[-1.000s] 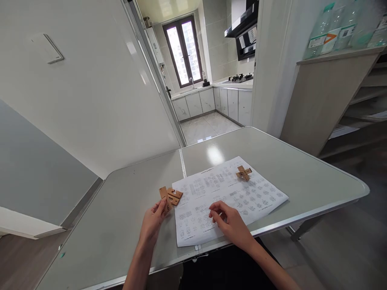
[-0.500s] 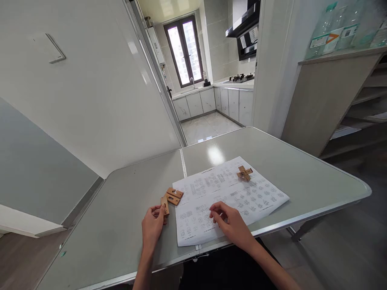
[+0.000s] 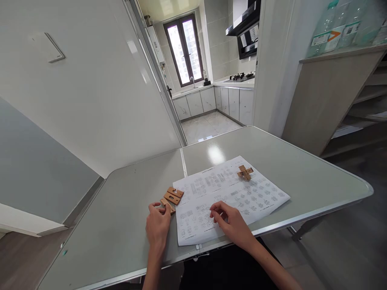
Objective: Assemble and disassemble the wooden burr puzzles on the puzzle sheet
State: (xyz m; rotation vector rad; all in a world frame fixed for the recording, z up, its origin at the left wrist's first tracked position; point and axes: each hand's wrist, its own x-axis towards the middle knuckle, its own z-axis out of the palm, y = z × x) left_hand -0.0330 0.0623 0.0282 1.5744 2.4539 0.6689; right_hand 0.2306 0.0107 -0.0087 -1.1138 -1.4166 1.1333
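My left hand (image 3: pixel 158 223) is at the left edge of the printed sheet, its fingers closed on a flat wooden puzzle piece (image 3: pixel 168 206) that lies low at the table. The fingers cover part of that piece. Just beyond it, two more wooden pieces (image 3: pixel 173 197) with cut-outs lie side by side, touching the sheet's left edge. My right hand (image 3: pixel 231 221) rests over the front of the paper sheet (image 3: pixel 205 201), loosely curled with no object visible in it. Farther back on the sheet stands a cross-shaped assembly of wooden pieces (image 3: pixel 245 173).
The grey-green folding table (image 3: pixel 127 229) has a metal rim and a seam (image 3: pixel 183 163) running under the sheet. A white wall (image 3: pixel 99 100) borders its far left side. To the right are a shelf unit (image 3: pixel 326 96) and plastic bottles (image 3: pixel 338 32). A kitchen lies beyond the doorway.
My left hand has shifted slightly right, and its wooden piece has turned and moved closer to the other two pieces and the sheet. My right hand stays put.
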